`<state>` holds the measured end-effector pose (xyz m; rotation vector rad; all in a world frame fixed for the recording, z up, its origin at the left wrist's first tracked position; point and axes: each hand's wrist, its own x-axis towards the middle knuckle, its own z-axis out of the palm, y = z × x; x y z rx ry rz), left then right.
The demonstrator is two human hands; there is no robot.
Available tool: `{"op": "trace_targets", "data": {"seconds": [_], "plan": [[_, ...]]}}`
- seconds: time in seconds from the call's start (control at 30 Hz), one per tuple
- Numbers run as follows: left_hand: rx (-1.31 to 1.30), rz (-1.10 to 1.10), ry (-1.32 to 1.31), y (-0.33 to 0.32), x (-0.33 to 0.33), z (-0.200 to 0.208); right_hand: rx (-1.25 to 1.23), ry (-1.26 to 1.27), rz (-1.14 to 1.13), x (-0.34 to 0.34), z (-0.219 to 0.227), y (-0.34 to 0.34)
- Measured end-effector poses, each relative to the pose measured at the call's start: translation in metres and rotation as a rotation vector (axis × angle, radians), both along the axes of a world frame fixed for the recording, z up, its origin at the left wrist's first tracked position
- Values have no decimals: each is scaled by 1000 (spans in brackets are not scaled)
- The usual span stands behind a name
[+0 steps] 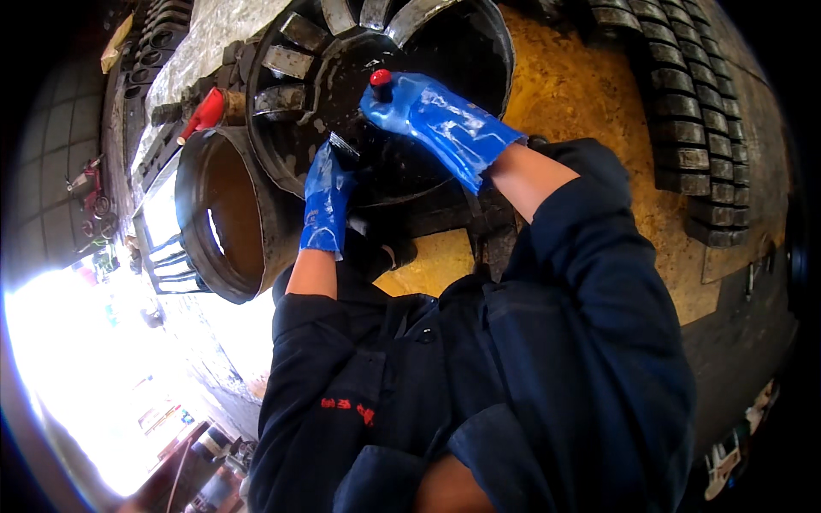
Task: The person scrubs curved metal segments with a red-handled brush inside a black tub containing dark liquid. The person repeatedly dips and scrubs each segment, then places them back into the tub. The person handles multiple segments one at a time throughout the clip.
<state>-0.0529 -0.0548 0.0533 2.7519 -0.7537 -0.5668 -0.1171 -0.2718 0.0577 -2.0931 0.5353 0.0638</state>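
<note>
Head view showed the left hand [321,186] and the right hand [395,104], both in blue gloves [453,124], over a large round dark pan [470,51]. The left fingers were closed around a small dark piece [344,144] with a bright metallic edge, above the near left part of the pan; the right fingers were clenched around a red-ended handle [381,79], whose other end could not be made out. The small dark piece looked stiff and dense for its size, and probably slick, since the gloves shone as if wet; its darker body seemed the safer hold, clear of the bright edge. The red-ended handle looked rigid and light enough for one hand, best gripped just below the red end.

Counted, there were one small dark piece, one red-ended handle, one pan and six visible pale-faced blocks [288,61] around its inside, likely hard and heavy. To the left was one open drum [275,209], with one red object [205,114] beyond it. On the right, dark stacked blocks [677,103] formed at least three rows, too crowded to count singly.
</note>
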Motion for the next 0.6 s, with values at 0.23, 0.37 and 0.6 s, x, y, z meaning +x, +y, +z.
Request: {"op": "trace_targets", "data": {"seconds": [0.23,0.37,0.6], "plan": [[-93,16,21,1,2,-5,-22,10,53,-1,-10,-6],[-67,31,25,5,0,-2,-21,-20,190,-15,9,3],[-84,38,28,5,-1,1,-102,14,-267,-15,-53,-22]]}}
